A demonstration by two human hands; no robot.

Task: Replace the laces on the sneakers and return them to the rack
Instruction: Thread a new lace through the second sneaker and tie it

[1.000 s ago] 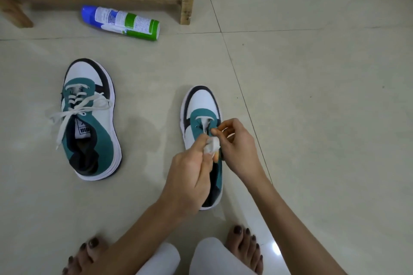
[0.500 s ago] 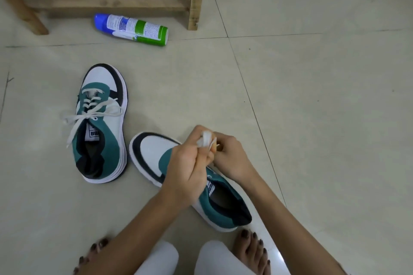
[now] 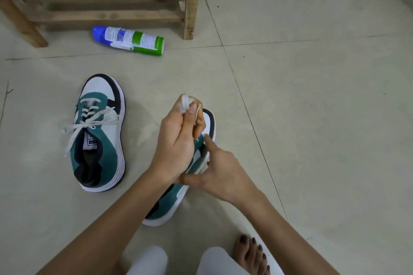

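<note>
A teal, white and black sneaker (image 3: 107, 140) with a white lace tied in it lies on the tiled floor at the left, toe pointing away. The second sneaker (image 3: 169, 207) lies in front of me, toe pointing away and to the right, mostly hidden under my hands. My left hand (image 3: 176, 140) is raised over its toe and pinches a bunched white lace (image 3: 185, 102). My right hand (image 3: 223, 174) grips this sneaker across its middle, thumb on the left side, index finger straight along the tongue. The wooden rack (image 3: 192, 0) stands at the back left.
A blue, white and green spray can (image 3: 129, 40) lies on its side in front of the rack. My bare right foot (image 3: 250, 252) and white trouser legs (image 3: 147, 261) are at the bottom edge. Bare floor tiles spread to the right.
The second sneaker has been turned from toe-left to toe pointing away and right. My left hand kept the bunched lace. My right hand left the lace and took hold of the shoe's middle.
</note>
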